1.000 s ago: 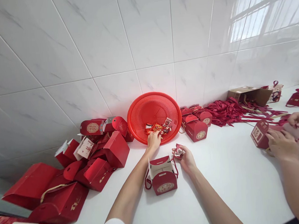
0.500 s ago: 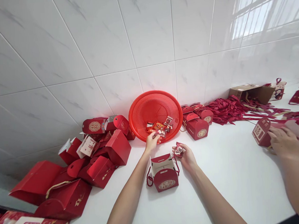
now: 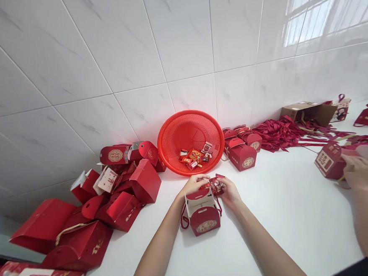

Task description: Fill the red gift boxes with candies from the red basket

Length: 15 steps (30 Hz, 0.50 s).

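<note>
An open red box (image 3: 205, 221) with a gold emblem and a dark red cord handle stands upright on the white table in front of me. Just behind its back flap, my left hand (image 3: 194, 185) is closed on a small red candy packet, partly hidden by the flap. My right hand (image 3: 230, 192) pinches dark red candy packets (image 3: 217, 186) beside the box's back right corner, close to my left fingers. Behind both hands, a red plastic basket (image 3: 189, 127) leans against the wall with several wrapped candies (image 3: 195, 155) in its bottom.
Several red boxes (image 3: 146, 181) are piled on the left. More closed boxes (image 3: 242, 155) stand right of the basket, beside a heap of red ribbons (image 3: 273, 134) and a cardboard carton (image 3: 303, 110). At the right, another person's hand (image 3: 361, 172) holds a red box (image 3: 329, 161).
My left hand has come back from the basket to behind the box with candy in it. My right hand has stayed nearby, its packets now beside my left fingers. The other person's box has shifted slightly right.
</note>
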Each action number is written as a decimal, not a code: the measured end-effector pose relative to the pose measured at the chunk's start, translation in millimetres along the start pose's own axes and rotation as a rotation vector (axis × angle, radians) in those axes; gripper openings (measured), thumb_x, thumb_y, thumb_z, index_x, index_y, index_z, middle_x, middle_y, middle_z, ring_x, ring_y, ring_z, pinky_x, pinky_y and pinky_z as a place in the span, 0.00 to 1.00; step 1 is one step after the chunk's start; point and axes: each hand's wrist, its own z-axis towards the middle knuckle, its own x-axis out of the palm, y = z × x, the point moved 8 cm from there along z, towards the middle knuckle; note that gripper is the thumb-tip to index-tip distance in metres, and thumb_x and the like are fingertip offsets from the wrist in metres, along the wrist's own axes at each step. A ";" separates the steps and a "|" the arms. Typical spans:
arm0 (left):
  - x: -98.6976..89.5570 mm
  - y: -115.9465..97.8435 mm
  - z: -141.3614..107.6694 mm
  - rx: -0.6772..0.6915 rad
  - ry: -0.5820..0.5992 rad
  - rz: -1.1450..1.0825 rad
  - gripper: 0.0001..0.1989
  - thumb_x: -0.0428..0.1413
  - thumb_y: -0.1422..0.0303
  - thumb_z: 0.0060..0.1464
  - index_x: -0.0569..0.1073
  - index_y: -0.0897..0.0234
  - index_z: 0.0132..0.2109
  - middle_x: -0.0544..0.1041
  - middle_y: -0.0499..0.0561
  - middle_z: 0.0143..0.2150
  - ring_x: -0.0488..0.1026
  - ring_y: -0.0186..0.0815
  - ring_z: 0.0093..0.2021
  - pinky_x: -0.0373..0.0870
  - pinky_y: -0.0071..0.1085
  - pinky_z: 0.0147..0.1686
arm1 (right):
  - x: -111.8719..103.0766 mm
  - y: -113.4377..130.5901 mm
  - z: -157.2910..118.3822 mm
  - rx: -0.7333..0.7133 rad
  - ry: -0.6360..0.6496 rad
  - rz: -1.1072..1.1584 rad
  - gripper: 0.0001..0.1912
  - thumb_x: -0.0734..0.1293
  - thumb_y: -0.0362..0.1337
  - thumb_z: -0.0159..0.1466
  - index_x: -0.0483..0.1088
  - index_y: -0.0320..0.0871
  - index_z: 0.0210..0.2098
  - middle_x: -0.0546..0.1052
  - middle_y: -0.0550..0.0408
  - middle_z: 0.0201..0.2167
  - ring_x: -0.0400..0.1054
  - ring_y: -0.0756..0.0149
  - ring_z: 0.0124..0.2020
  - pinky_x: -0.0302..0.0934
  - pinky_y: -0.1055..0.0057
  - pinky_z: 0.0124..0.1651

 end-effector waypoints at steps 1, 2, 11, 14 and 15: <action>-0.6 3.6 -0.1 -0.025 -0.016 -0.013 0.11 0.64 0.64 0.45 0.81 0.64 0.36 0.82 0.54 0.38 0.77 0.39 0.38 0.72 0.32 0.41 | 0.1 0.3 -0.2 -0.010 0.001 -0.004 0.13 0.73 0.33 0.42 0.71 0.43 0.28 0.76 0.59 0.20 0.68 0.66 0.20 0.61 0.73 0.22; -1.4 6.4 -0.5 -0.044 -0.033 -0.026 0.12 0.64 0.64 0.45 0.81 0.64 0.37 0.82 0.54 0.39 0.77 0.39 0.39 0.72 0.33 0.42 | -0.1 0.6 -0.1 -0.021 0.001 -0.008 0.14 0.74 0.31 0.41 0.71 0.43 0.28 0.76 0.59 0.20 0.68 0.67 0.20 0.61 0.73 0.23; 11.5 5.9 -7.5 -0.010 0.055 -0.110 0.17 0.67 0.58 0.44 0.80 0.67 0.36 0.81 0.55 0.37 0.76 0.39 0.36 0.72 0.34 0.40 | 0.4 2.6 0.5 -0.110 0.028 -0.026 0.17 0.78 0.32 0.38 0.74 0.41 0.27 0.78 0.57 0.23 0.71 0.67 0.25 0.67 0.71 0.32; 8.4 8.7 -4.6 -0.012 0.027 -0.074 0.16 0.69 0.58 0.41 0.79 0.67 0.31 0.79 0.52 0.28 0.73 0.35 0.29 0.69 0.30 0.32 | 2.2 1.8 -0.1 -0.110 0.046 -0.029 0.18 0.80 0.34 0.38 0.74 0.41 0.27 0.78 0.55 0.24 0.71 0.67 0.25 0.66 0.71 0.32; 3.4 10.1 -2.3 -0.030 -0.014 -0.081 0.16 0.69 0.58 0.40 0.78 0.68 0.30 0.77 0.50 0.25 0.71 0.33 0.26 0.67 0.28 0.29 | 2.1 1.3 0.3 -0.104 0.047 -0.029 0.18 0.80 0.35 0.38 0.74 0.40 0.27 0.78 0.55 0.24 0.71 0.67 0.25 0.66 0.71 0.31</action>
